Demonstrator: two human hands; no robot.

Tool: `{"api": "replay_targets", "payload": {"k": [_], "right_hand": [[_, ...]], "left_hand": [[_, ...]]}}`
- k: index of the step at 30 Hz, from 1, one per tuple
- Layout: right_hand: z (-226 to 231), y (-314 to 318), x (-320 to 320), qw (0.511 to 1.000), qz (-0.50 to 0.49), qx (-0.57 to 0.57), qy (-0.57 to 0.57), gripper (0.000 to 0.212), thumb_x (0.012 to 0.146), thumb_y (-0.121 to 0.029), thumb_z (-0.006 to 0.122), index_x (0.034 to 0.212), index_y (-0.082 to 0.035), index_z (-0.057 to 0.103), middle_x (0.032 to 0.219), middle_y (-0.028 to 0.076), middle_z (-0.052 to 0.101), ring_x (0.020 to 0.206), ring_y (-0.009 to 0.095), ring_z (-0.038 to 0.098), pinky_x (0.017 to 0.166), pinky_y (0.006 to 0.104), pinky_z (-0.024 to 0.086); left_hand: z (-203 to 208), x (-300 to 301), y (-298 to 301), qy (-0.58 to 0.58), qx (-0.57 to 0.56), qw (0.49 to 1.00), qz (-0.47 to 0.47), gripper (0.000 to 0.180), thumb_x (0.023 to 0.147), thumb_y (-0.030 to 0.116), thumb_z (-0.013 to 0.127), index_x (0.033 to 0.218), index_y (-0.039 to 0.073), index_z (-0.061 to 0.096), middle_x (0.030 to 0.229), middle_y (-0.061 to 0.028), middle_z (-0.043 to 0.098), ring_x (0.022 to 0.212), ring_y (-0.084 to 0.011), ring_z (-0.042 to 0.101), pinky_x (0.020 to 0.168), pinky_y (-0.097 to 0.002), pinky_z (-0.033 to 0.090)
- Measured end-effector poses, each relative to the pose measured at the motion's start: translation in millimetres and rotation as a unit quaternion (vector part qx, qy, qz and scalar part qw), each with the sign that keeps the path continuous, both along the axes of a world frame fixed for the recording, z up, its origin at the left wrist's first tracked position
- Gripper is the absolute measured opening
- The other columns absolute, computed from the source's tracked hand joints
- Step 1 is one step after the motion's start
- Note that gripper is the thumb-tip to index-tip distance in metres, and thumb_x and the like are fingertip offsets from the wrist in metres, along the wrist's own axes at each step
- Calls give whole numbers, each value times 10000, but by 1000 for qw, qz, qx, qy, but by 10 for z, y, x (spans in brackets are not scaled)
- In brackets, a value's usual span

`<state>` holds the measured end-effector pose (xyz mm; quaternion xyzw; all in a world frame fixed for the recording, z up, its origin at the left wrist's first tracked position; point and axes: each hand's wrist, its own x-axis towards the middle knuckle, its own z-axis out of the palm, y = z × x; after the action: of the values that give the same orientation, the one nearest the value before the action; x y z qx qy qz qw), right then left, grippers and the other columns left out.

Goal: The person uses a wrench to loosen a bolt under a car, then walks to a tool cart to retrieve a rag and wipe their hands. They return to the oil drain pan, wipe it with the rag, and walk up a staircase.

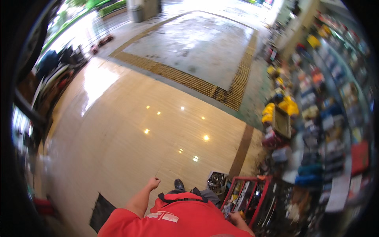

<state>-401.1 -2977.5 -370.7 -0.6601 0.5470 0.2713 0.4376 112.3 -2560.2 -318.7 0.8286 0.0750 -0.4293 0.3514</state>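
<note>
My left hand (pixel 154 183) is held out over the tiled floor, its fingers pinched together. A thin, light, wire-like piece (pixel 157 173) sticks up from the fingertips; its exact kind is too small to make out. Low on the right, my right hand (pixel 237 218) is at the near side of a red tool tray (pixel 256 200). Its fingers are partly hidden and blurred, so whether they grip anything does not show. Inside the tray lie several hand tools (pixel 240 196), some with yellow parts.
A bin of metal parts (pixel 216 180) stands beyond the tray. Shelves of packaged goods (pixel 329 114) line the right side, with a grey crate (pixel 282 122) and yellow items (pixel 291 106) at their foot. A yellow floor grating (pixel 177 76) borders the wet bay. A black mat (pixel 102 211) lies left.
</note>
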Motion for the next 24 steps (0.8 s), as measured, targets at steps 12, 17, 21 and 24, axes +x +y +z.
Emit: {"api": "replay_targets", "payload": {"k": [12,17,21,24], "right_hand": [[823,-803,3543,993,95,53,-54,304,859,-193,561,1100,-8,554,712,74,575,494,174,534,421,325,456],[770,-716,5057,984,161,47,-58,349,863,-203,553,1164,-31,507,808,91,594,566,213,591,460,337,488],[801,-367,6013,957,266,102,-59,387,875,-241,549,1183,-12,494,851,118,596,617,239,617,496,359,514],[712,-273,6513,942,319,97,-32,380,888,-258,545,1165,-2,504,871,127,596,624,251,617,489,365,507]], "left_hand": [[-149,-1151,1615,64,134,943,299,295,794,285,556,954,66,672,696,-142,644,516,-242,606,514,-363,526],[-133,-1478,1414,118,108,919,361,297,807,318,531,888,77,684,644,-125,622,501,-228,593,478,-363,516],[-136,-1447,1281,158,142,926,314,321,796,345,543,858,66,689,683,-141,641,544,-247,617,502,-371,513],[540,-711,1157,-46,118,922,367,338,792,332,553,888,33,677,805,-167,667,729,-275,655,661,-373,518]]}}
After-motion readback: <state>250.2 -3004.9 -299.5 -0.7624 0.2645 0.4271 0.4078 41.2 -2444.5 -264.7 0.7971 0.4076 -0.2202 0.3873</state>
